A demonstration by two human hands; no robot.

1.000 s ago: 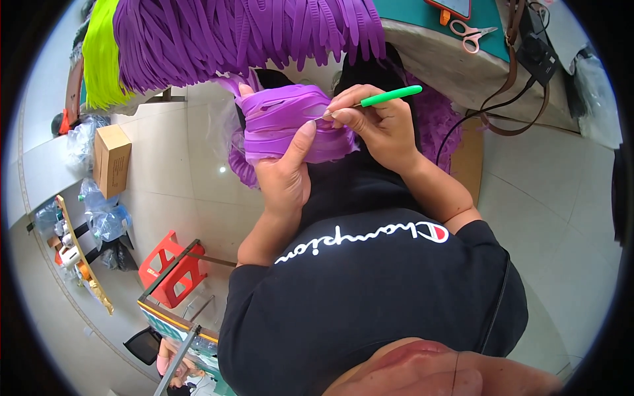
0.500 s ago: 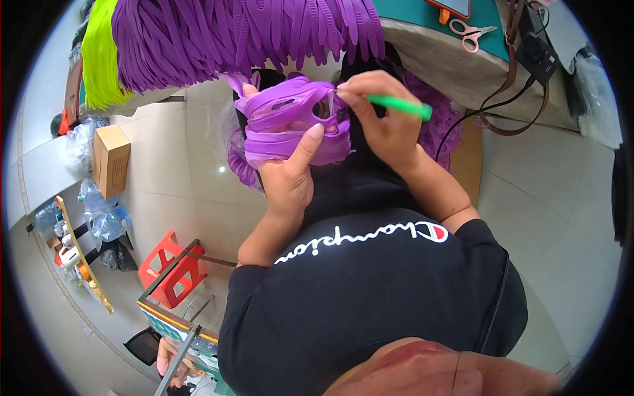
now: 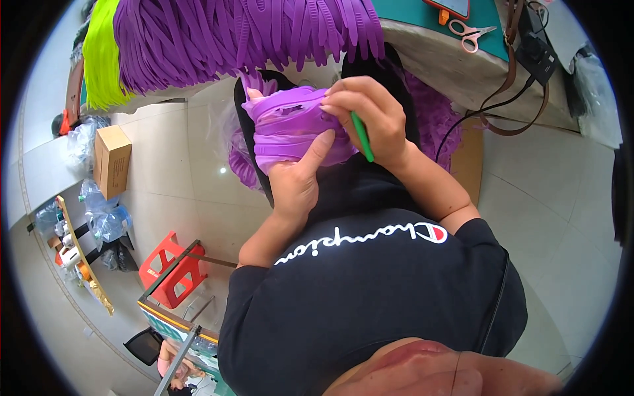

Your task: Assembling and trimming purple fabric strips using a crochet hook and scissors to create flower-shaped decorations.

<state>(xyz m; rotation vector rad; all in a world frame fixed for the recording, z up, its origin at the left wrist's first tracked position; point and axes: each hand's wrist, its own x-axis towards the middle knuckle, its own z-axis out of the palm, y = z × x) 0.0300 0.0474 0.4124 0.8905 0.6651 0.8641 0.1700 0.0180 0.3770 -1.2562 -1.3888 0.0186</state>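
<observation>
Head view: we see the person's left hand (image 3: 297, 181) closed around a purple bundle (image 3: 281, 143) of soft, flat moulded pieces, held above the lap. Its thumb lies across the bundle's near face, the other fingers go behind it, and 1 fingertip shows at the upper left. We see a slit-like opening near the bundle's top.

The right hand (image 3: 376, 119) is at the bundle's right side. Its fingers are narrow, their tips drawn together at the bundle's upper right edge, and a green handle (image 3: 362, 136) is held under the hand, slanting down toward the body. We cannot tell where the tool's tip is, as the hand hides it.

Beyond the hands, we see purple strips (image 3: 244, 33) hanging in a thick row, with yellow-green strips (image 3: 100, 56) just beside them on the left. At the upper right, pink-handled scissors (image 3: 470, 36) lie on a green mat (image 3: 487, 14) on the bench (image 3: 492, 86). We also see a cardboard box (image 3: 112, 162) and a red stool (image 3: 173, 270) at the left.
</observation>
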